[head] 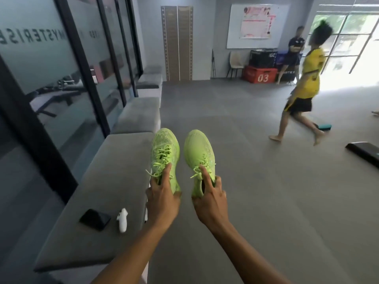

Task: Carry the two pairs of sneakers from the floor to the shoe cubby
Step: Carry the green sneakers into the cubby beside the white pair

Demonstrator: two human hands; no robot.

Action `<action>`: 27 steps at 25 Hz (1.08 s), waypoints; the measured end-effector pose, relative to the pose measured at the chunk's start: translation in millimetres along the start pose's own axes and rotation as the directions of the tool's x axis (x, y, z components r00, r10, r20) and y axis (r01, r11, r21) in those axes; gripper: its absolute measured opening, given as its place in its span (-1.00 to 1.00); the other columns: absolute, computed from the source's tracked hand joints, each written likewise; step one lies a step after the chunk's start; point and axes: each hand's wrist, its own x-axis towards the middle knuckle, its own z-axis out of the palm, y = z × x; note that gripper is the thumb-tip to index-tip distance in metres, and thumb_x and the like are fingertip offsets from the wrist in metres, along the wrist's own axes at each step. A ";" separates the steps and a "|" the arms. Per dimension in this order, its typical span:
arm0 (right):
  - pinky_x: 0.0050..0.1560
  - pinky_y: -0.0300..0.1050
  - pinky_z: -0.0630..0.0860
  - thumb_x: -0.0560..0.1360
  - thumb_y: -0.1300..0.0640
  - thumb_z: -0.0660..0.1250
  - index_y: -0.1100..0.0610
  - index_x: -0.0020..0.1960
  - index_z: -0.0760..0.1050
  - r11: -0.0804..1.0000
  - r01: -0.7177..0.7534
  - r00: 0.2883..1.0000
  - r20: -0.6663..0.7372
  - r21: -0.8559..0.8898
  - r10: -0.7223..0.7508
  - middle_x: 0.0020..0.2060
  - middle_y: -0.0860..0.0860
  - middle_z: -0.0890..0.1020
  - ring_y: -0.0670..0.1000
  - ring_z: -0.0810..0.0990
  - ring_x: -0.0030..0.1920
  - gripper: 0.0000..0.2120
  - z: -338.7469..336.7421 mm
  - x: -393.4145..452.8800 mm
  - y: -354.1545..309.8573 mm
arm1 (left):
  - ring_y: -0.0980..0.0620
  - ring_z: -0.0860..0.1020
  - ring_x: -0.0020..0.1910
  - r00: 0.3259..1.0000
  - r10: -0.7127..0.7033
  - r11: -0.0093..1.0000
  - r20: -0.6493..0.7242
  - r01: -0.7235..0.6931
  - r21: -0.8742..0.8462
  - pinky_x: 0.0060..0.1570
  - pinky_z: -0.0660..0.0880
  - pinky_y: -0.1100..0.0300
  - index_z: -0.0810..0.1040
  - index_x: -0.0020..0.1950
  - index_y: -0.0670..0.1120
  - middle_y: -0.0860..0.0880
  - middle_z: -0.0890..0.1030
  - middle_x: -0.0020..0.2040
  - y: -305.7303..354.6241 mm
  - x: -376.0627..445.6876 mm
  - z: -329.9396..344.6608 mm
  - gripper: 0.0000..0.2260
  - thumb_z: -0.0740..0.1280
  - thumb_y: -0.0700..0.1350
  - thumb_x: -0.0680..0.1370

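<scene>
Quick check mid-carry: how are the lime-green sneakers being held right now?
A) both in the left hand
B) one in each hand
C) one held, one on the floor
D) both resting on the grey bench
B: the left hand grips the left sneaker at its collar, and the right hand grips the right sneaker the same way, both lifted beside the grey bench.
</scene>
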 end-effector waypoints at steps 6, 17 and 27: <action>0.03 0.07 0.51 0.49 0.09 0.42 -0.44 0.51 -0.07 0.999 -0.041 0.998 -0.052 0.023 0.042 0.35 0.13 0.35 0.27 0.50 0.04 -0.11 17.1 193.1 27.7 | -0.32 0.42 0.27 0.997 0.073 0.997 0.031 -0.074 0.018 0.11 0.49 -0.18 0.03 0.56 0.30 -0.19 0.33 0.43 18.0 192.1 69.9 -0.19 0.46 -0.06 0.50; 0.06 0.14 0.55 0.48 0.09 0.38 -0.41 0.51 0.00 0.997 0.004 1.000 0.029 0.077 -0.006 0.21 0.10 0.41 0.27 0.53 0.01 -0.18 57.3 544.8 117.8 | -0.28 0.39 0.34 0.999 0.028 0.999 0.015 -0.028 0.041 0.19 0.46 -0.17 0.11 0.57 0.22 -0.20 0.33 0.45 59.5 491.8 222.5 -0.20 0.49 -0.09 0.48; 0.09 0.14 0.54 0.48 0.09 0.37 -0.47 0.47 -0.05 0.994 0.025 0.994 0.103 0.104 -0.036 0.20 0.05 0.40 0.25 0.52 0.04 -0.16 162.7 883.9 148.9 | -0.32 0.49 0.21 0.999 0.012 0.999 0.032 -0.013 0.032 0.12 0.45 -0.13 0.07 0.56 0.25 -0.23 0.39 0.36 64.3 836.0 354.4 -0.23 0.45 -0.04 0.50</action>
